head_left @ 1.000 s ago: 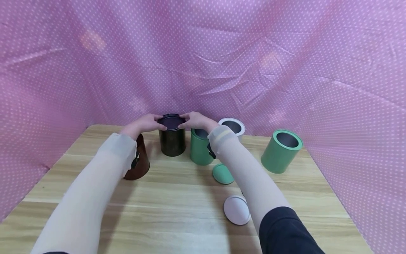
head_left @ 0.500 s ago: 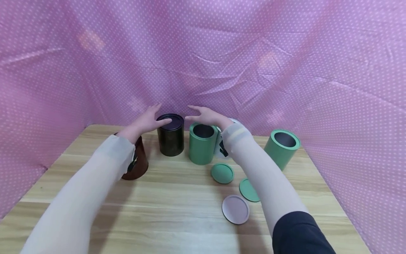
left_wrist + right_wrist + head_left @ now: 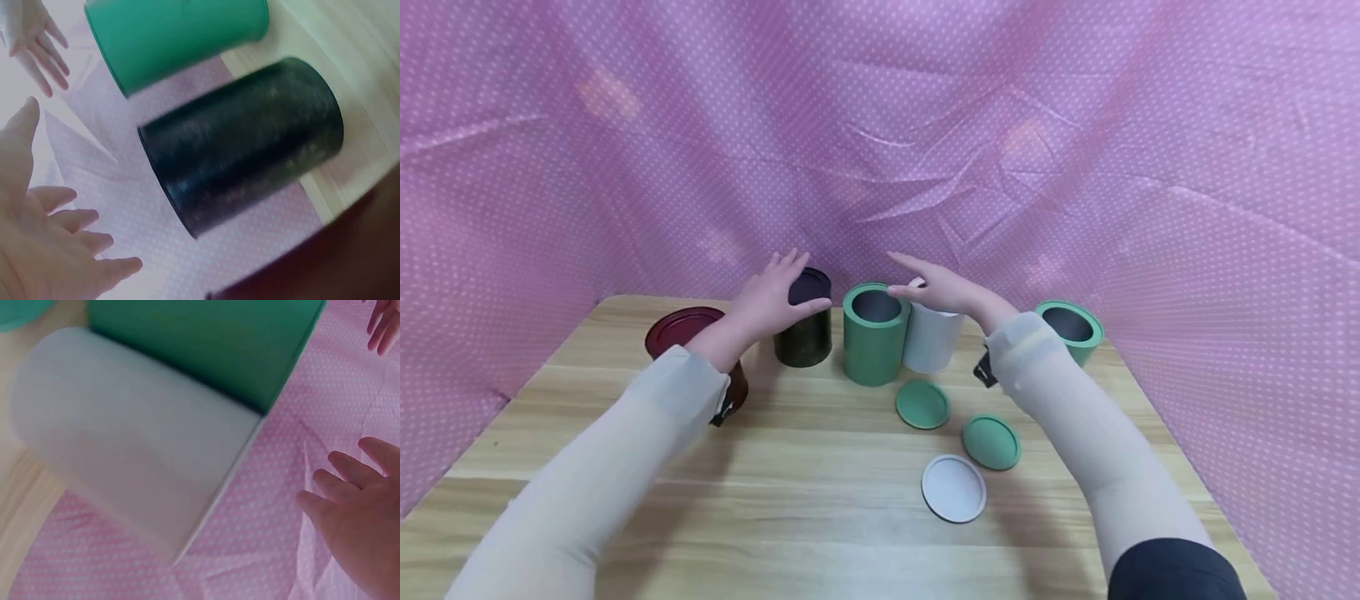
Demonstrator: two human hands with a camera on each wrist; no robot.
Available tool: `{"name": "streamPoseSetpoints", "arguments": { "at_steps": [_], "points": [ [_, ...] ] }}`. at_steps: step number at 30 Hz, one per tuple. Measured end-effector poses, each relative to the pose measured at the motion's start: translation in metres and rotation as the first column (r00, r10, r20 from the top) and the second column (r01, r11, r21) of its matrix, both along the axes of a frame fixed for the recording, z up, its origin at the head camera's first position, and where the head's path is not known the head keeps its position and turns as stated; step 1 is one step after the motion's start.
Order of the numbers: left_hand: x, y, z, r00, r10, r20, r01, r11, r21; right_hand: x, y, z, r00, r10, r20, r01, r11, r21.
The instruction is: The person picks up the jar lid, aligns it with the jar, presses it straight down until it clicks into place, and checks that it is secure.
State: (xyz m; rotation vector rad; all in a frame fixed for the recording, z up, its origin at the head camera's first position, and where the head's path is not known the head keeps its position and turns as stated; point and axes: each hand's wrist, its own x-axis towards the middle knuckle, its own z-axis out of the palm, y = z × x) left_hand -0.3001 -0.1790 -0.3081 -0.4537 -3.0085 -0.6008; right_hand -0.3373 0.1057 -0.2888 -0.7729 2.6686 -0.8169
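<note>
Both hands hover with fingers spread, holding nothing. The left hand [image 3: 771, 296] sits just beside the lidded black tin [image 3: 805, 329], its thumb at the lid's edge; whether it touches cannot be told. The right hand [image 3: 943, 290] floats above the white tin [image 3: 931, 342], near the open green tin [image 3: 872, 333]. On the wooden surface [image 3: 820, 500] in front lie two green lids [image 3: 922, 405] [image 3: 991, 442] and a white lid [image 3: 954, 488]. A dark red tin [image 3: 688, 337] stands left; another green tin [image 3: 1071, 329] stands right.

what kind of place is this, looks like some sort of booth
Probably a makeshift recording booth rather than a home or shop: pink polka-dot cloth is draped round three sides of a bare wooden table, which holds only round canisters such as the green one and loose lids.
</note>
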Motion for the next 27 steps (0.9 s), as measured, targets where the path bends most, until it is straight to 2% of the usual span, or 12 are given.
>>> {"name": "streamPoseSetpoints", "arguments": {
  "at_steps": [5, 10, 13, 19, 23, 27],
  "points": [
    [0.008, 0.012, -0.008, 0.999, -0.027, -0.029, 0.027, 1.000, -0.009, 0.011, 0.028, -0.010, 0.997, -0.013, -0.077, 0.013, 1.000, -0.002],
    [0.017, 0.024, -0.015, 0.997, -0.055, -0.056, 0.055, 0.998, 0.003, 0.026, 0.049, -0.020, 0.993, -0.052, -0.107, 0.048, 0.998, -0.040],
    [0.022, 0.032, -0.021, 0.996, -0.063, -0.066, 0.065, 0.998, 0.021, 0.036, 0.059, -0.026, 0.992, -0.048, -0.120, 0.039, 0.996, -0.075],
    [0.037, 0.045, -0.038, 0.995, -0.066, -0.071, 0.073, 0.992, 0.098, 0.056, 0.074, -0.044, 0.994, -0.015, -0.107, 0.000, 0.991, -0.134],
    [0.047, 0.055, -0.054, 0.994, -0.051, -0.092, 0.066, 0.983, 0.173, 0.066, 0.080, -0.061, 0.993, -0.025, -0.117, 0.006, 0.988, -0.157],
    [0.057, 0.067, -0.071, 0.992, -0.026, -0.127, 0.050, 0.981, 0.189, 0.074, 0.084, -0.078, 0.993, -0.027, -0.118, 0.008, 0.987, -0.160]
  ]
}}
